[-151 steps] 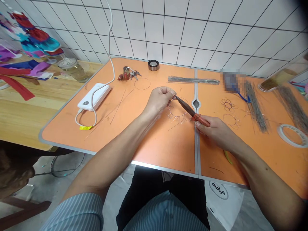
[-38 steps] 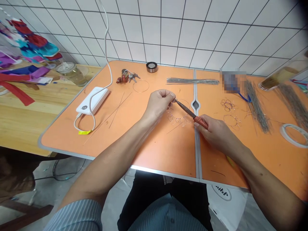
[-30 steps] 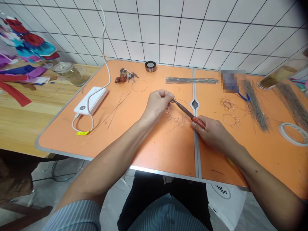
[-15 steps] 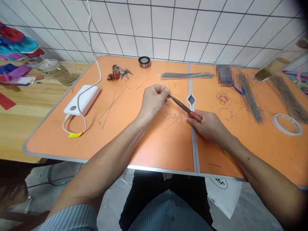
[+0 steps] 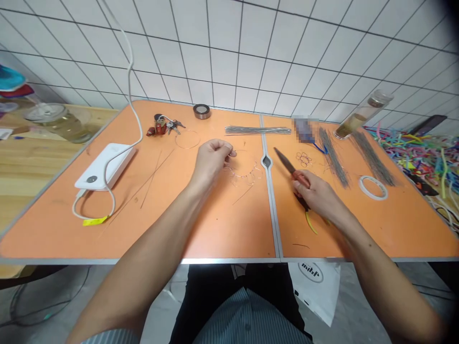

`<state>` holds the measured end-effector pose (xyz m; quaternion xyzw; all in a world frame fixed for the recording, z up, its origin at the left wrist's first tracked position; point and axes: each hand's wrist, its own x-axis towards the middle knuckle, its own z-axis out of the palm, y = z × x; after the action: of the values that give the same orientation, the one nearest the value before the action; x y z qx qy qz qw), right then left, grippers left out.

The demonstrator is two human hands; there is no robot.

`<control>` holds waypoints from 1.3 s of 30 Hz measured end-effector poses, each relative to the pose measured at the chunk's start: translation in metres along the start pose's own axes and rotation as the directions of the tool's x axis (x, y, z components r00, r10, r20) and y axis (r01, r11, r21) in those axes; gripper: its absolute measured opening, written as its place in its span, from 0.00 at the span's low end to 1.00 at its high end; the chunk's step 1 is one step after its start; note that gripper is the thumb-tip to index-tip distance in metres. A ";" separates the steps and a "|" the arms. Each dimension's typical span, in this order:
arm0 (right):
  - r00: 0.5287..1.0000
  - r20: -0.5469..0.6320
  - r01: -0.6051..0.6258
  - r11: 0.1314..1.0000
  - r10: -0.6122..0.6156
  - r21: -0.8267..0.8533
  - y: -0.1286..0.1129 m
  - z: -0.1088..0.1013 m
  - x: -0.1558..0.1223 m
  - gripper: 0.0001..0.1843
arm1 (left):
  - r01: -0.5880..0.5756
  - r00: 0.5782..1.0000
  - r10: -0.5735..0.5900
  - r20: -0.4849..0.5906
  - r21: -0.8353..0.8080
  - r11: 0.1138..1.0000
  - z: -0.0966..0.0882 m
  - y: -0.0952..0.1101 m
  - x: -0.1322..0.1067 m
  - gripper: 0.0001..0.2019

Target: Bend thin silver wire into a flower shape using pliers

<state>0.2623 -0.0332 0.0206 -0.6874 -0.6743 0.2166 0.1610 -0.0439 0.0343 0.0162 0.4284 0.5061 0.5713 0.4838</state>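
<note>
My left hand (image 5: 211,161) is closed in a pinch on a thin wire ring (image 5: 244,176) with small loops along its edge. The ring hangs just over the orange table, left of the grey seam. My right hand (image 5: 317,192) is wrapped round the red handle of long-nosed pliers (image 5: 286,162), whose dark tip points up and left, apart from the ring. Beneath that hand, partly hidden, lies a tool with yellow handles (image 5: 311,224). Beyond the pliers is a flower-shaped wire piece (image 5: 304,159). A loose wire (image 5: 243,195) lies in front of the ring.
Wire bundles (image 5: 251,130) lie at the back and right, near a white tape ring (image 5: 373,188). A tilted glass bottle (image 5: 362,116) stands back right. Keys (image 5: 173,125), a black tape roll (image 5: 202,111) and a white power bank (image 5: 103,167) with a cable are left.
My right hand has drawn the pliers away from my left fingers, to the right and over the yellow-handled tool. My left hand still pinches the wire ring. The view has shifted rightward.
</note>
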 end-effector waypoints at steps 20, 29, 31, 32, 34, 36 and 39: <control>0.947 0.073 0.232 0.823 -0.313 0.518 -0.088 0.016 0.042 0.08 | 0.062 0.841 -0.134 0.524 0.152 0.986 0.024 -0.007 -0.036 0.13; 0.971 0.034 0.156 0.732 -0.238 0.664 -0.073 0.021 0.042 0.03 | 0.203 0.846 -0.240 0.477 0.129 0.971 0.026 -0.006 -0.034 0.10; 0.972 0.013 0.165 0.725 -0.234 0.669 -0.071 0.022 0.042 0.04 | 0.200 0.847 -0.236 0.476 0.126 0.972 0.026 -0.006 -0.034 0.09; 0.973 0.001 0.171 0.722 -0.231 0.670 -0.071 0.022 0.042 0.04 | 0.193 0.848 -0.229 0.479 0.124 0.973 0.026 -0.007 -0.034 0.09; 0.975 -0.027 0.180 0.719 -0.220 0.671 -0.070 0.022 0.042 0.04 | 0.176 0.847 -0.219 0.485 0.132 0.975 0.025 -0.008 -0.034 0.09; 0.978 -0.048 0.184 0.720 -0.205 0.669 -0.069 0.022 0.041 0.04 | 0.167 0.844 -0.221 0.489 0.153 0.974 0.025 -0.009 -0.034 0.09; 0.978 -0.070 0.194 0.727 -0.198 0.659 -0.069 0.021 0.040 0.04 | 0.161 0.849 -0.222 0.479 0.166 0.973 0.025 -0.008 -0.034 0.09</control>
<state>0.1926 0.0082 0.0346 -0.5098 -0.6229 0.4249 0.4142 -0.0125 0.0050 0.0108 0.5357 0.4387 0.3600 0.6253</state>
